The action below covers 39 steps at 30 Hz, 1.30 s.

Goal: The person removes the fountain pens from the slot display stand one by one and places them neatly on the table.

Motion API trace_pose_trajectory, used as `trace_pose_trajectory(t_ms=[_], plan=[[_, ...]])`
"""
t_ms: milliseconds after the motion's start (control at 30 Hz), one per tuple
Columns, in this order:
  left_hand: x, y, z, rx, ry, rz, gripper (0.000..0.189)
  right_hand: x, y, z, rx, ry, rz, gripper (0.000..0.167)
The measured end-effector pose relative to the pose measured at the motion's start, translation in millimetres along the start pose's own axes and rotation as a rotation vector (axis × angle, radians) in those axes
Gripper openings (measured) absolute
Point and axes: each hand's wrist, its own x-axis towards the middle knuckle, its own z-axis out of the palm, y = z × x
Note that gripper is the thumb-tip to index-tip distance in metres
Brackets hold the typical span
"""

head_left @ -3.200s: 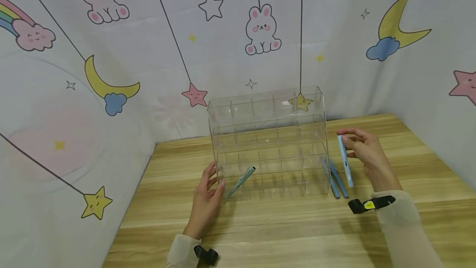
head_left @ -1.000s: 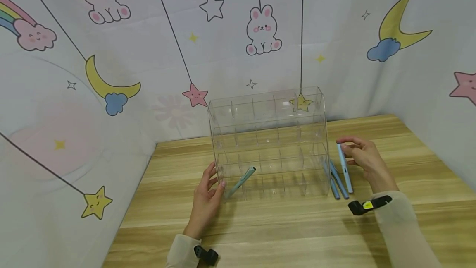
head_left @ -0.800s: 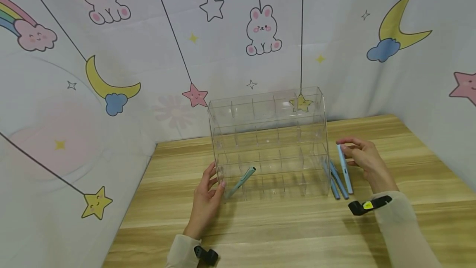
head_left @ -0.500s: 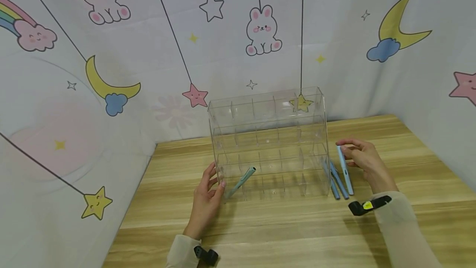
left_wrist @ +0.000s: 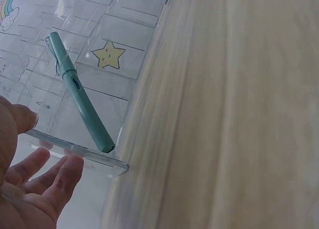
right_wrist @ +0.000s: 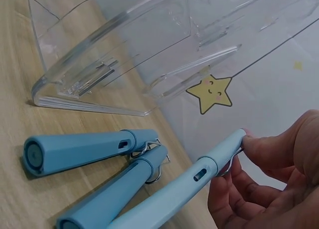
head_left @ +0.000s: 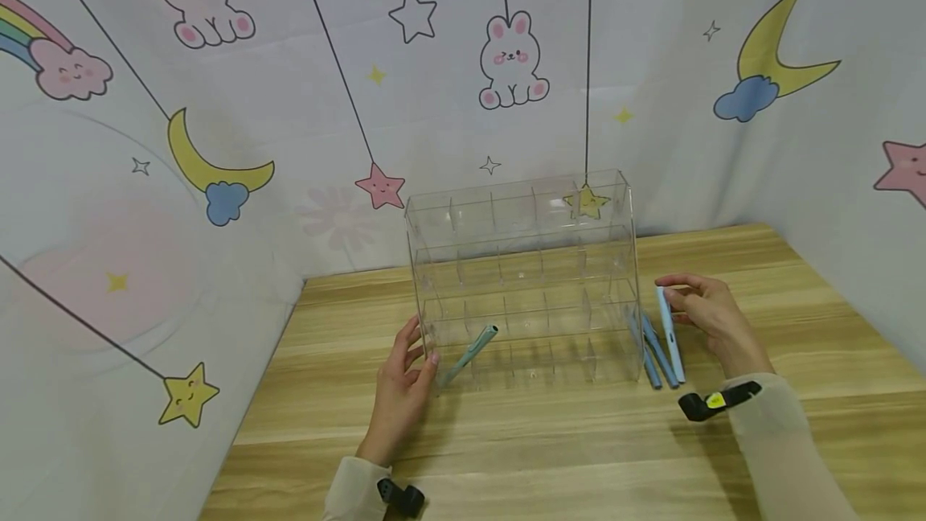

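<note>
One pale pen (head_left: 670,336) slants down from the right grip (head_left: 710,317) pinching its end, left grip (head_left: 403,384) holding a rack (head_left: 522,310).

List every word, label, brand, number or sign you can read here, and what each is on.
None readable in any view.
Yellow label on the black wrist strap, right arm: too small to read.
Light-blue pen, two darker blue pens, green pen: no lettering visible.
Clear divided rack: none visible.
Backdrop cloth: drawings only, no words.
</note>
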Motion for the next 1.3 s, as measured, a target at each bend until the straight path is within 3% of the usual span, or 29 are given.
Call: trace_pose_trajectory(t_ms=[1300], plan=[[-0.1, 0.4, -0.4, 0.013, 0.005, 0.006, 0.069, 11.7, 19, 7, 0.055, 0.023, 0.042, 0.046]])
